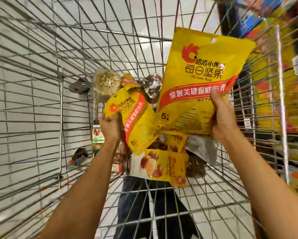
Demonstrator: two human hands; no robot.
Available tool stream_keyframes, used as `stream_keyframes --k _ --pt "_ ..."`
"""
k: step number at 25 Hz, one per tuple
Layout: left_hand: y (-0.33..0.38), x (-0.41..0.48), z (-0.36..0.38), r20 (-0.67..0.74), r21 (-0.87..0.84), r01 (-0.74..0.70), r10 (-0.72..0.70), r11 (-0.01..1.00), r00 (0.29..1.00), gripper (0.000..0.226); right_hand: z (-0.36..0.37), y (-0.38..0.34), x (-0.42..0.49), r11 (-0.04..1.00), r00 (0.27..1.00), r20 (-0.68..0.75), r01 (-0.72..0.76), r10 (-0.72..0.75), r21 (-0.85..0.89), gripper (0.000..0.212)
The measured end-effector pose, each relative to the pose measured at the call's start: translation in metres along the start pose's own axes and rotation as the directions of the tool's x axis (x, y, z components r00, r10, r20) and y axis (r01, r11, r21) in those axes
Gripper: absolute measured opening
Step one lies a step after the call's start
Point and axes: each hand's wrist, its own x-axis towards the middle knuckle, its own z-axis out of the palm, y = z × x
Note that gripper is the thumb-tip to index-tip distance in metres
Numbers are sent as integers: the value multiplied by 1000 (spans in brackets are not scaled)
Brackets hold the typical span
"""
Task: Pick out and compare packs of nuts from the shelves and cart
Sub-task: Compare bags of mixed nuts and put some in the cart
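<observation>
Raised pack (198, 71): above cart (61, 100), right hand (222, 118) pinching its lower edge.
Second pack (134, 118): left hand (110, 126) gripping its side, overlapping the first.
Cart: other packs (163, 166) beneath.
Risk: edge-only grip; raised pack may slip.

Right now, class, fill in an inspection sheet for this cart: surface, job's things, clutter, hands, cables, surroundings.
Surface: wire cart, packs piled inside.
Job's things: upper pack, yellow with a red band, held up; lower pack, same design, tilted beside and partly under it.
Clutter: chestnut pack, clear seed bag and silver pouch in the cart.
Hands: left hand grips the lower pack's edge; right hand grips the upper pack's lower right side.
Cables: nothing seen.
Surroundings: pale tiled floor through the wires; blurred shelves at right.
</observation>
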Motion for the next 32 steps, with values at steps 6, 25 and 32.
stream_keyframes --k 6,25,32 --pt "58 1 -51 71 338 -438 442 833 894 33 9 -20 -44 1000 1000 -20 12 -13 -21 63" --pt "304 -342 -57 520 -597 -726 854 342 -26 12 -110 -117 -338 730 692 -499 665 -521 161 56" --pt "227 -539 7 405 -704 -692 890 158 -208 28 -275 -66 -494 631 383 -800 776 -461 7 67"
